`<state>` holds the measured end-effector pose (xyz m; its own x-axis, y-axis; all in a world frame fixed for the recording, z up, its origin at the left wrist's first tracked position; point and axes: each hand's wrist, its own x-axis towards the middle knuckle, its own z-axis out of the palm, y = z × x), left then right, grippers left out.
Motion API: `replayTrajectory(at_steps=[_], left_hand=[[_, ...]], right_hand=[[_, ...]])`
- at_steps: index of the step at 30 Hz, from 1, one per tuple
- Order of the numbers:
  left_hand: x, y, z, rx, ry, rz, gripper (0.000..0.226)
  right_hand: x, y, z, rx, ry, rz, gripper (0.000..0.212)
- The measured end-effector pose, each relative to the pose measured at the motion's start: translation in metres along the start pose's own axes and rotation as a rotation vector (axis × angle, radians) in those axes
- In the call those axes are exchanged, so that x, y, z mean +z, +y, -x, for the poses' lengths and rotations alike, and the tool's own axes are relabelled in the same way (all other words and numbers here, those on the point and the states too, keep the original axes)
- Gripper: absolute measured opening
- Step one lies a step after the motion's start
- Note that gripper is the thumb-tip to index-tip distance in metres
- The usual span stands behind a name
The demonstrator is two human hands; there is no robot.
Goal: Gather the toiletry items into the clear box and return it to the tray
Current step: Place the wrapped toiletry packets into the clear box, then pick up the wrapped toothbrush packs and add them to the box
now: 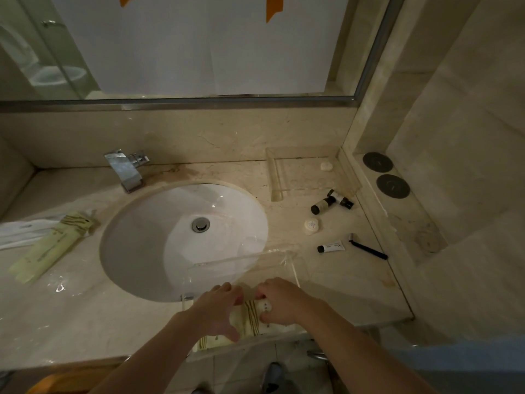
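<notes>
The clear box (244, 261) sits at the counter's front edge, partly over the sink rim. Inside it lie pale packets with olive stripes (251, 317). My left hand (216, 309) and my right hand (279, 301) both reach into the box and hold these packets. The clear tray (277, 177) stands at the back right with a small white soap (326, 166) in it. Loose on the counter to the right are two dark bottles (331, 200), a round white soap (311, 224), a small tube (331, 247) and a black razor (368, 248). A long green packet (54, 245) lies at the left.
A white sink basin (159, 237) with a chrome faucet (126, 169) fills the counter's middle. White wrapped items (20, 231) lie at the far left. Two dark round discs (385, 174) sit on the right ledge. A mirror runs along the back wall.
</notes>
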<state>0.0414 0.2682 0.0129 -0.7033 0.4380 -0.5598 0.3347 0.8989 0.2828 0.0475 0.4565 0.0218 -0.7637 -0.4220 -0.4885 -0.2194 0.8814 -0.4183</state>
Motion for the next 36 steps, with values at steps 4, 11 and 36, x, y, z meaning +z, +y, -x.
replayTrajectory(at_steps=[4,11,36], left_hand=[[-0.004,-0.001,0.000,-0.005,-0.007,0.062,0.081],[-0.027,-0.015,0.020,-0.058,0.303,0.270,0.049],[-0.058,-0.312,0.138,-0.969,0.941,0.722,0.027]], right_hand=[[-0.002,-0.001,-0.003,-0.012,0.065,0.073,0.052],[-0.023,-0.039,-0.037,-0.091,0.237,-0.036,0.022],[-0.022,-0.308,-0.265,-0.100,0.103,-0.527,0.021]])
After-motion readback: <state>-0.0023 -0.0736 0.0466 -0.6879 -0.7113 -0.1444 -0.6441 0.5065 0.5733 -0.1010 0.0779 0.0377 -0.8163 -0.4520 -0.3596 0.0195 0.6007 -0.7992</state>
